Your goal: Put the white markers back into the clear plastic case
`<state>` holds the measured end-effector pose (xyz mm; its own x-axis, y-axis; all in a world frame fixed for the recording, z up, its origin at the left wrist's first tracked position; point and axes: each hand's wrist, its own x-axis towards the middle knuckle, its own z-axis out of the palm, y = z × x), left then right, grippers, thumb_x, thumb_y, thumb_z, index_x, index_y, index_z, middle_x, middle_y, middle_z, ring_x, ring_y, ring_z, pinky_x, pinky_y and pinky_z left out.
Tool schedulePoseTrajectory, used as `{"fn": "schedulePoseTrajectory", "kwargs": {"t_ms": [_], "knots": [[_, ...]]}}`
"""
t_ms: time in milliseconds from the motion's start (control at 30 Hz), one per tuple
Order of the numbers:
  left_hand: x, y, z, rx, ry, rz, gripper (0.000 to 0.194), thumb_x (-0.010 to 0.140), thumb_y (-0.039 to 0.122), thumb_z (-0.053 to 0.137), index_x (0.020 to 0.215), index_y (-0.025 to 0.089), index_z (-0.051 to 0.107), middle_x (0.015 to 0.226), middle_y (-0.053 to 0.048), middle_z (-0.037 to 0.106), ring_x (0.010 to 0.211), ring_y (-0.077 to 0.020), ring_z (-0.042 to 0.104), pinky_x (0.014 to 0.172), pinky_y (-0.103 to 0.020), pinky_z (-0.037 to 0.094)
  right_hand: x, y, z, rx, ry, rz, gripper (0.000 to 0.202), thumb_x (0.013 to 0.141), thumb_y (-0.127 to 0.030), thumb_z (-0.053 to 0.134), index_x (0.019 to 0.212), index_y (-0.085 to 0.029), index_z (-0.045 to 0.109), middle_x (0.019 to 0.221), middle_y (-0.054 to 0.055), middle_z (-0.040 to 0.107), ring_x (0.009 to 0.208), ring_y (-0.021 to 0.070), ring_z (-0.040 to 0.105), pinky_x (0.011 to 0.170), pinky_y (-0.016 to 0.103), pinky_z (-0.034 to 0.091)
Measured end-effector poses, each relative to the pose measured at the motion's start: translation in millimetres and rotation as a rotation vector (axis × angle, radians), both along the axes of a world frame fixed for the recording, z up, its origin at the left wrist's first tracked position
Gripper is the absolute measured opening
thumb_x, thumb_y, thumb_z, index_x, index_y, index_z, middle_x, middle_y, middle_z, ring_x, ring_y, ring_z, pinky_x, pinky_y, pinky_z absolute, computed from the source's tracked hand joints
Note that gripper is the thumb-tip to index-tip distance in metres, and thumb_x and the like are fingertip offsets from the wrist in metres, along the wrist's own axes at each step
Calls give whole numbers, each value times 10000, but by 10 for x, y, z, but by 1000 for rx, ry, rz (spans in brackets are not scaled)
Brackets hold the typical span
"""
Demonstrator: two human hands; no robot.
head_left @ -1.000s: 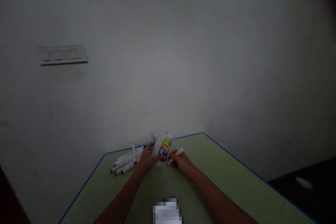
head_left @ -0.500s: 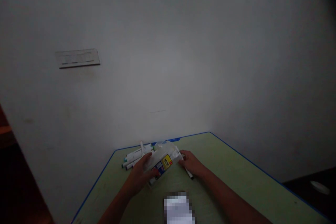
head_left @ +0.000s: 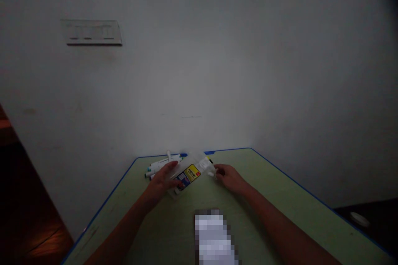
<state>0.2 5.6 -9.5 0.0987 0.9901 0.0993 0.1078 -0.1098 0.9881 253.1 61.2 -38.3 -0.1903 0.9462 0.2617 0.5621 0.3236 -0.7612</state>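
My left hand (head_left: 161,182) grips a clear plastic case (head_left: 199,159) with a yellow and blue label, tilted above the table. The case's upper right end faces my right hand (head_left: 228,177), whose fingers are pinched together at that end. They appear to hold a white marker, mostly hidden by the fingers and the case. A dark tip with a yellow band (head_left: 210,160) shows just beyond the case edge; I cannot tell whether it belongs to that marker. Behind my left hand lies a pile of white markers (head_left: 160,165) with dark and coloured ends.
The pale green table (head_left: 289,215) has a blue edge and stands against a grey wall (head_left: 248,70). A blurred-out phone-like object (head_left: 214,236) lies near the front. On the wall is a switch plate (head_left: 91,33). A white round object (head_left: 360,219) sits beyond the right edge.
The view has tipped down a little. The marker that stuck out toward me below my right hand no longer shows there. My left hand still holds the case at a similar tilt.
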Motion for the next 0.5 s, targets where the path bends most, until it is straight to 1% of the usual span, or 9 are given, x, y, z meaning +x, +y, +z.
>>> {"fn": "schedulePoseTrajectory", "kwargs": {"t_ms": [67,133,200,267,333,500], "knots": [[9,-15,18,32,29,-13,710,527,314,665,1171,168,402,1308,-77,365,1080,-202,475,898,-320,465,-15,-13,32,25,58,-24,278,703,-160,470,933,-149,625,835,57,650,752,159,567,681,261,426],[21,-34,40,70,114,-7,668,536,289,648,1153,164,425,1298,-75,378,1136,-201,423,950,-320,425,-35,-54,86,13,152,-13,293,772,-242,398,963,-135,593,882,78,630,736,153,577,643,267,456],[37,-55,58,89,210,5,635,546,265,632,1143,169,439,1278,-71,400,1154,-198,400,998,-335,376,-58,-115,138,-56,271,76,326,780,-334,388,951,-123,569,785,55,606,616,132,567,546,255,465],[56,-76,68,92,289,21,620,550,239,624,1140,175,447,1260,-66,416,1147,-194,402,1024,-348,340,-80,-174,169,-134,369,185,320,707,-367,485,905,-125,560,674,2,556,514,107,528,467,233,446],[74,-94,69,94,328,30,615,549,216,615,1139,174,449,1246,-67,426,1138,-192,408,1022,-350,338,-98,-210,170,-183,390,243,293,626,-315,556,857,-134,563,623,-35,521,464,86,492,426,213,417],[110,-116,66,74,372,28,614,545,172,604,1140,173,451,1229,-66,428,1116,-179,415,1006,-341,354,-127,-194,90,-219,302,264,125,554,-171,515,640,-125,593,489,-62,494,378,51,420,390,181,350]]}}
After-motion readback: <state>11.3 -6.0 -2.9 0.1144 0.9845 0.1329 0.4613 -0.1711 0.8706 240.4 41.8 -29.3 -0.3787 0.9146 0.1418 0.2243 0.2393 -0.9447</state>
